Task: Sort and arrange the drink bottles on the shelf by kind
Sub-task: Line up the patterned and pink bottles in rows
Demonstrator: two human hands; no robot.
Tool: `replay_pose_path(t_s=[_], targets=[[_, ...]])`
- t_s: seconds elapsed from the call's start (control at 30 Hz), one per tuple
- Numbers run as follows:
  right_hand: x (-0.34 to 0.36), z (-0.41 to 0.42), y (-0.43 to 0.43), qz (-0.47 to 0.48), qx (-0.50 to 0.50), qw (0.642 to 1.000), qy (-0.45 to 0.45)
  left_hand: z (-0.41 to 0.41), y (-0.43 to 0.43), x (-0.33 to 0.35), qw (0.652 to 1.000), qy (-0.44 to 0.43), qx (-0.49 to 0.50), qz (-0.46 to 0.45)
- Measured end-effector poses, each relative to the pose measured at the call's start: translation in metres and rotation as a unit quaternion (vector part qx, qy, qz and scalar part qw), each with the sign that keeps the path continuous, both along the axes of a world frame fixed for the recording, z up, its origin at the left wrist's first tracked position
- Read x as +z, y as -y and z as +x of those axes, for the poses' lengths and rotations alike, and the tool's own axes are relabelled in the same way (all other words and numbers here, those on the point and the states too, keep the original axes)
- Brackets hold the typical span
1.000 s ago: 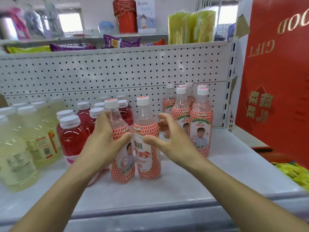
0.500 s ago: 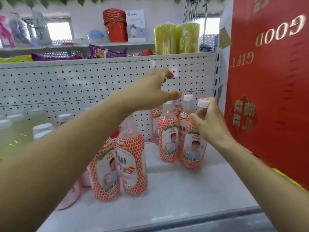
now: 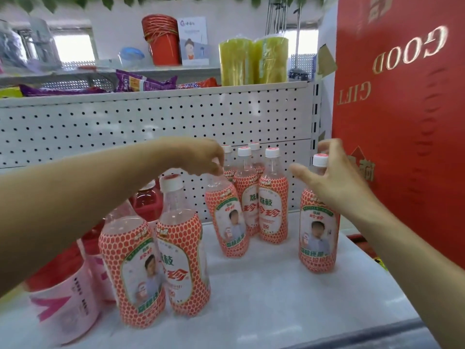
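The left hand [image 3: 201, 157] pinches the top of a tilted bottle [image 3: 227, 217] of pale pink drink on the white shelf [image 3: 276, 285], just in front of upright bottles [image 3: 273, 210] labelled 荔枝. The right hand [image 3: 334, 180], fingers loose and spread, cups the neck of the end bottle [image 3: 317, 235], beside a red box [image 3: 402, 122] reading "GOOD GIFT" backwards.

**Two bare arms stretched forward**

The left hand [image 3: 198, 157] hangs fingers-down over the tilted bottle [image 3: 226, 215], bunched and pinching its top. Well to the right of that bottle, the right hand [image 3: 334, 177] has its thumb spread wide and its fingers curved behind a white cap [image 3: 320, 159]. I can't tell if it grips.
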State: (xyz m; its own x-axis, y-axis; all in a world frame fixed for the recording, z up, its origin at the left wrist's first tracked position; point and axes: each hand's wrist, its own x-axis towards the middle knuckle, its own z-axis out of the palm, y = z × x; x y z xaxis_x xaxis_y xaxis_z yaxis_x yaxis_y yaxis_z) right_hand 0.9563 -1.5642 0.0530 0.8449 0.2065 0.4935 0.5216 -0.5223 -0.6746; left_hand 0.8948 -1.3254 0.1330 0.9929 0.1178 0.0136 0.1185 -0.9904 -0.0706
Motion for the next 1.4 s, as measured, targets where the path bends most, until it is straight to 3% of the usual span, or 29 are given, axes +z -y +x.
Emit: replay_pose_path(t_s=[0.1,0.2,0.37,0.43,0.57,0.67,0.97,1.4], targets=[[0.025,0.002,-0.007,-0.035,-0.006,0.995,0.094,-0.011,-0.021,0.004,1.0,-0.014,0.008,0.004],[0.05,0.01,-0.022,-0.13,0.01,0.979,0.157,-0.018,-0.032,0.009,0.999,-0.033,0.007,0.021],[0.073,0.027,-0.054,-0.338,0.027,0.935,0.104,-0.015,-0.03,0.018,0.992,-0.098,0.04,0.071],[0.073,0.037,-0.063,-0.382,0.027,0.92,0.079,-0.004,-0.022,0.021,0.994,-0.085,0.039,0.056],[0.069,0.058,-0.074,-0.381,0.04,0.922,0.06,0.046,-0.003,0.015,0.998,0.027,-0.014,-0.049],[0.07,0.066,-0.075,-0.382,0.052,0.922,0.041,0.078,0.012,0.008,0.997,0.012,-0.02,-0.079],[0.075,0.075,-0.061,-0.373,0.098,0.923,0.022,0.087,0.003,0.008,0.997,-0.014,-0.064,-0.033],[0.069,0.081,-0.088,-0.347,0.13,0.928,0.04,0.073,-0.007,0.004,0.998,0.022,-0.062,-0.015]])
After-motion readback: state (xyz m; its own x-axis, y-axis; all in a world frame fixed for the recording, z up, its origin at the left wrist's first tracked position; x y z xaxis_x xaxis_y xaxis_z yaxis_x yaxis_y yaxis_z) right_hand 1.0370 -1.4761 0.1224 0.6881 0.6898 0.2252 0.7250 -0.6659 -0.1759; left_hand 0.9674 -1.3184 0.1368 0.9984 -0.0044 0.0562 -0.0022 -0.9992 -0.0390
